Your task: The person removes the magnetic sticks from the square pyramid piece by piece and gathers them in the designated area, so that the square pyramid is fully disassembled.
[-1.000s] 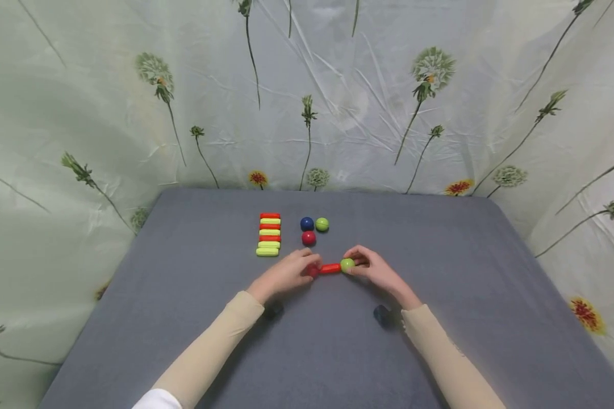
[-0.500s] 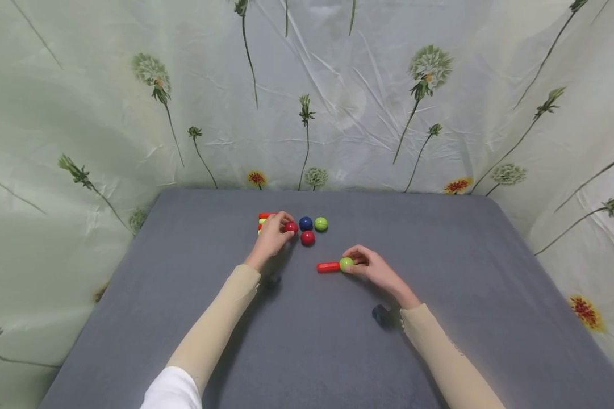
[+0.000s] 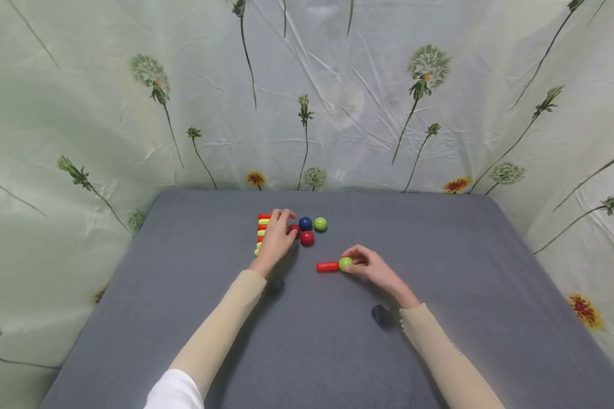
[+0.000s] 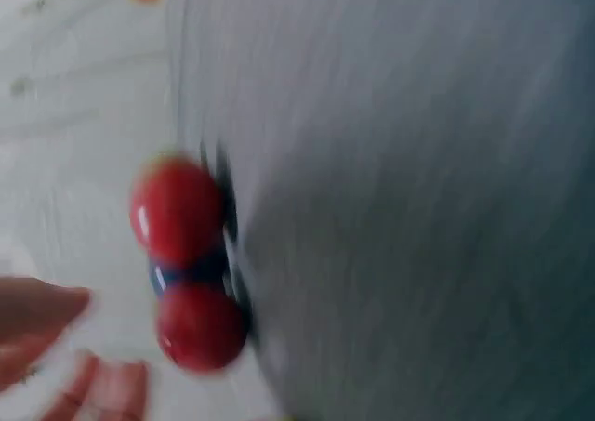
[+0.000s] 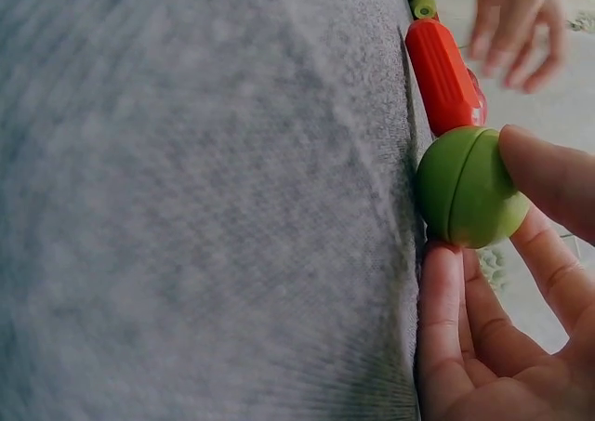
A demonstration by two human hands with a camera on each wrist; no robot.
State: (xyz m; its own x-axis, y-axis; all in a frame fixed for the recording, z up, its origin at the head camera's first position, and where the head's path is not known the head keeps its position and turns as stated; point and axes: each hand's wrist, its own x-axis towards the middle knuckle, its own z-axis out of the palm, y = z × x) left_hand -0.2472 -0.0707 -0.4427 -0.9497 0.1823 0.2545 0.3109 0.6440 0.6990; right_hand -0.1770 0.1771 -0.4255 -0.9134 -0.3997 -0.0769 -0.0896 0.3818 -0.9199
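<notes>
My right hand [image 3: 375, 271] pinches a green ball [image 5: 469, 189] between thumb and fingers. A red rod [image 3: 328, 266] lies end-on against that ball, as the right wrist view also shows. Farther back, my left hand [image 3: 278, 236] is over the right side of a row of rods, its fingers apart. Beside its thumb sits a red ball [image 3: 293, 230], partly hidden by the hand. In the left wrist view the blurred fingers [image 4: 46, 314] stand clear of the red balls [image 4: 203, 328]. A second red ball [image 3: 307, 238], a blue ball [image 3: 305, 224] and another green ball [image 3: 320, 224] cluster to the right.
Red and yellow-green rods [image 3: 262, 233] lie stacked side by side left of the balls, half covered by the left hand. The grey cloth-covered table [image 3: 439, 244] ends at a flowered curtain [image 3: 363, 142] behind and at the sides.
My left hand took a red ball off the red rod's left end, carried it back and left to the other balls, and let it go. The right hand stays on the green ball.
</notes>
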